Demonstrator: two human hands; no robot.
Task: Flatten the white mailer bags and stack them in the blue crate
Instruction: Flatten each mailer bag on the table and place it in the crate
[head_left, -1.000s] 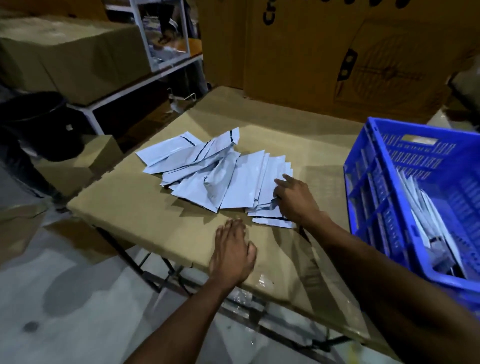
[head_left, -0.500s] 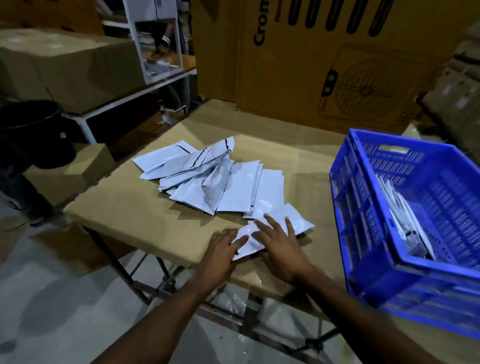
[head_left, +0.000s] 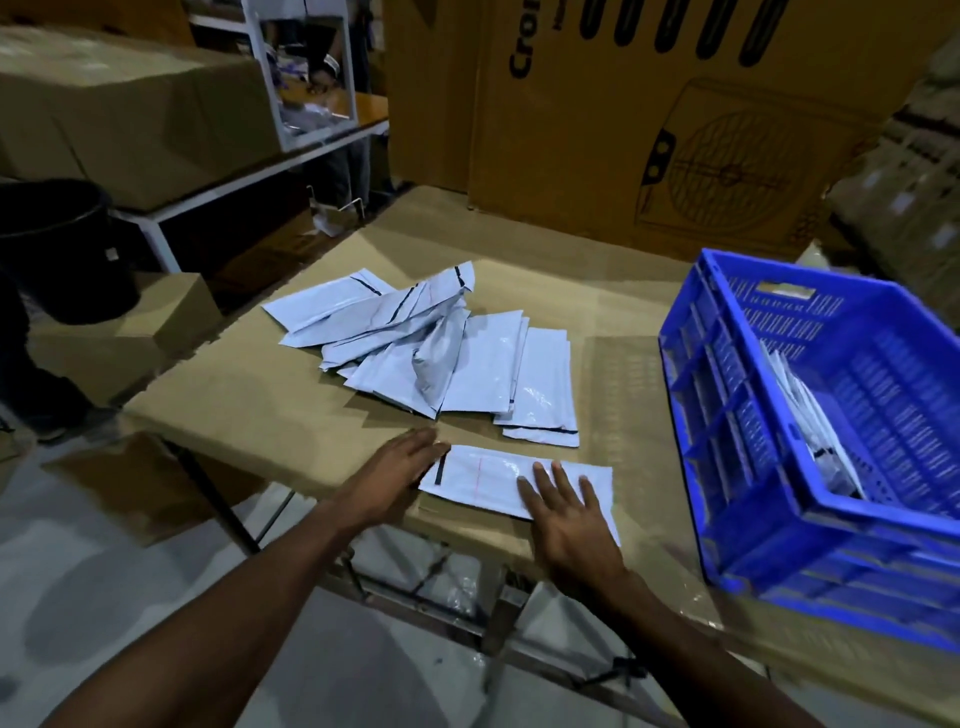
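One white mailer bag (head_left: 498, 480) lies flat at the near edge of the cardboard-covered table (head_left: 249, 395), its long axis running left to right, its black-striped end toward the left hand (head_left: 397, 475). Left hand and right hand (head_left: 571, 525) press it with straight fingers, holding nothing. Behind lies a loose pile of mailers (head_left: 431, 353); the blue crate (head_left: 727, 415) at right holds more, with big cartons (head_left: 675, 130) beyond

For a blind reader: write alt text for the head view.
Two hands, left and right, press one white mailer flat at the table's near edge. A loose pile lies behind it; a blue crate holding mailers stands right.
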